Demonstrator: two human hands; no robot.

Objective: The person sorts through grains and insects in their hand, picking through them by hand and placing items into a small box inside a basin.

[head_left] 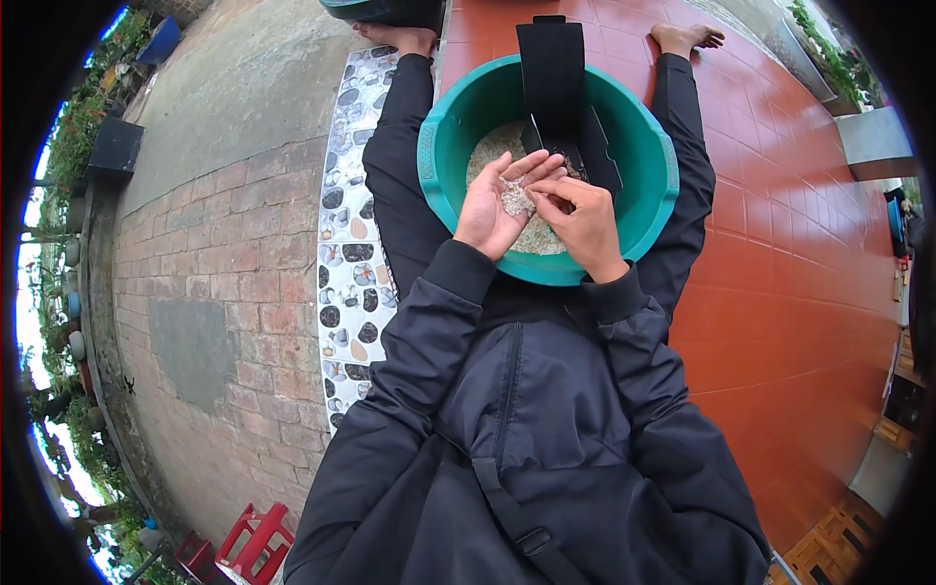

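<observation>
My left hand is palm up over a green basin, fingers stretched out, with a small heap of pale rice grains cupped in it. Above that palm, my right hand has its thumb and index finger pinched together at the heap. What lies between those fingertips is too small to make out. More rice covers the bottom of the basin, partly hidden by my hands. A black open box stands inside the basin, its tall flap rising past the far rim. Some dark bits show near the box.
The basin sits between my outstretched legs on red tiles. To the left run a pebble-patterned tile strip and brick paving. A red plastic stool is at lower left. Another green container stands by my left foot.
</observation>
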